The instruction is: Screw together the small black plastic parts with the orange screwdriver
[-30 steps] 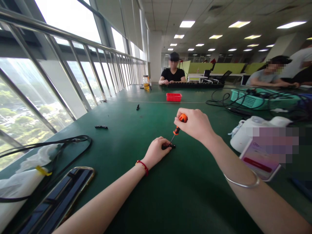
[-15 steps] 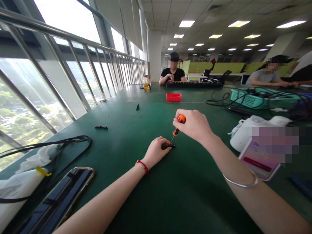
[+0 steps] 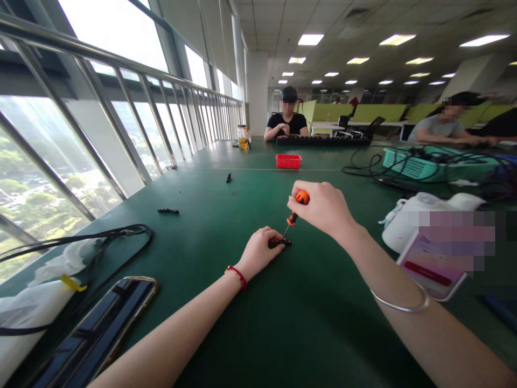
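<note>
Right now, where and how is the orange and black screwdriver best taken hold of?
Probably by its thick handle, from above and the right, where the right hand grips it. The screwdriver leans, handle uppermost and to the right; its thin shaft slopes down-left toward the small black part in the left hand, leaving little finger room there.

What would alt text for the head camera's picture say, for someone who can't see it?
A right hand grips an orange-and-black screwdriver angled down to a small black part that the left hand holds on a green table. A red tray stands beyond them.
</note>
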{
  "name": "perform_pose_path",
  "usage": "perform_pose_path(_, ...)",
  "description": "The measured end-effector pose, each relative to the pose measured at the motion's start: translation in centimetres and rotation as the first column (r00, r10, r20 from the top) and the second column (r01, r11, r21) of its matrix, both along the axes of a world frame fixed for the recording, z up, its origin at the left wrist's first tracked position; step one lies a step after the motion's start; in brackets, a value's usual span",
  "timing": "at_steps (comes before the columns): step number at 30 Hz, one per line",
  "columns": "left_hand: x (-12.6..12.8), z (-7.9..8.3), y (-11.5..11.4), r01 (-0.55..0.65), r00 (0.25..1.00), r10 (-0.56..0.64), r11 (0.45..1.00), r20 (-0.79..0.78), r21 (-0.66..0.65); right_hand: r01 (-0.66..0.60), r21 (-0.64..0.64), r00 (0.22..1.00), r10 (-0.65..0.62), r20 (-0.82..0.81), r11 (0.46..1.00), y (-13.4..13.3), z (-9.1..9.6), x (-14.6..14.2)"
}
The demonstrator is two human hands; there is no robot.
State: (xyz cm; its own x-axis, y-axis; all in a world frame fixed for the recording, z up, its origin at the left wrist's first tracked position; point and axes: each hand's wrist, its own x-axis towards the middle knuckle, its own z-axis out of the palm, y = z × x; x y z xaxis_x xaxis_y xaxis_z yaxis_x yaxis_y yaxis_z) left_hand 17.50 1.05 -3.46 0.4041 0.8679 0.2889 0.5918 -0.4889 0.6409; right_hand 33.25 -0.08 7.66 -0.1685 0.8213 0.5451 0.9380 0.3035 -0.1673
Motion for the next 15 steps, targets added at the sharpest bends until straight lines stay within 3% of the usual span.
perform_pose_path(5, 0.02, -0.06, 0.03, 0.004, 1.0, -0.004, 1.0, 0.005, 0.003, -0.014, -0.021, 1.0, 0.014, 0.011, 1.0, -0.36, 0.28, -0.12)
perform_pose_path(10, -0.02, -0.18, 0.08, 0.002, 1.0, -0.002, 1.0, 0.007, 0.009, -0.107, -0.068, 0.994, 0.106, -0.008, 0.992, -0.85, 0.34, -0.6)
perform_pose_path(15, -0.07, -0.27, 0.08, 0.001, 1.0, -0.001, 1.0, 0.0, 0.024, -0.082, -0.039, 0.997, 0.083, 0.01, 0.996, -0.86, 0.09, -0.9)
